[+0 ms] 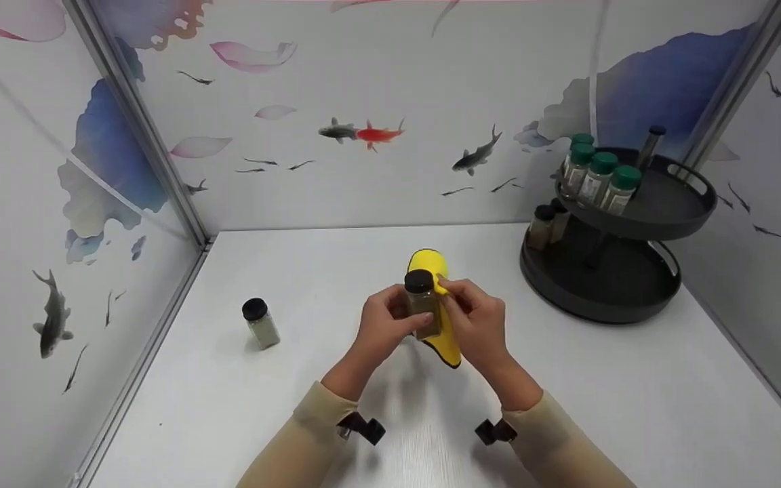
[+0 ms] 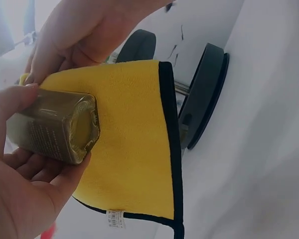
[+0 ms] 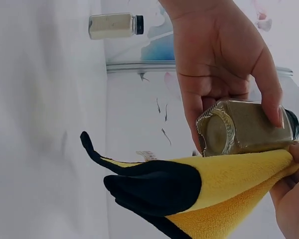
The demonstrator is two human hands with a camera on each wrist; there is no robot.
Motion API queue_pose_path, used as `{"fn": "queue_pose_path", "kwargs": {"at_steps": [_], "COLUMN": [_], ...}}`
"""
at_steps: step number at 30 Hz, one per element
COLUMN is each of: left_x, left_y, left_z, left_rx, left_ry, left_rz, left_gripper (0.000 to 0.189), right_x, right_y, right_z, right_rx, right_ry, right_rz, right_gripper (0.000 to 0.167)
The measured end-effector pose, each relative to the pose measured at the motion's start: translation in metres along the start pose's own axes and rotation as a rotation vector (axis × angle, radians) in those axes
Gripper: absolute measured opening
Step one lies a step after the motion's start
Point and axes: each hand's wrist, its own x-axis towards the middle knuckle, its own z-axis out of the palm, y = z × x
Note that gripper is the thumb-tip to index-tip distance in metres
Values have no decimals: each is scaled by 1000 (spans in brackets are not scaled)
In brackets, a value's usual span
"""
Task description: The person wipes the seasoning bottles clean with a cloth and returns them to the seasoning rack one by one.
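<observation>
My left hand [image 1: 385, 320] grips a square glass spice jar [image 1: 424, 318] with a black lid, held up off the table; a brownish-green powder fills it. Its glass base faces the camera in the left wrist view. My right hand [image 1: 482, 322] pinches a yellow cloth [image 2: 132, 134] with black edging against the jar, close to the lid. The cloth hangs down beside and behind the jar, and a small white label [image 2: 115, 219] shows on its border.
Another black-lidded spice jar [image 1: 262, 325] with pale powder stands on the white table [image 1: 180, 407] at left. On the right is a black two-tier rack [image 1: 601, 308]; green-lidded jars [image 1: 597, 179] stand above, dark-lidded jars [image 1: 541, 229] below. Patterned panels enclose the table.
</observation>
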Motion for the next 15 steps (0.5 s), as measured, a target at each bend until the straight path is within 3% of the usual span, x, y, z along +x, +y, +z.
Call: {"fn": "queue_pose_path", "kwargs": {"at_steps": [8, 15], "left_x": [-3, 2], "left_y": [6, 8], "left_z": [-3, -19], "left_rx": [-13, -94], "left_ry": [49, 124], "left_rz": [0, -16], "left_gripper": [46, 44], "right_x": [-4, -13], "right_y": [-3, -6], "right_z": [6, 16], "right_rx": [19, 25], "right_ry": [4, -66], "right_rz": [-22, -43], "right_gripper": [16, 14]}}
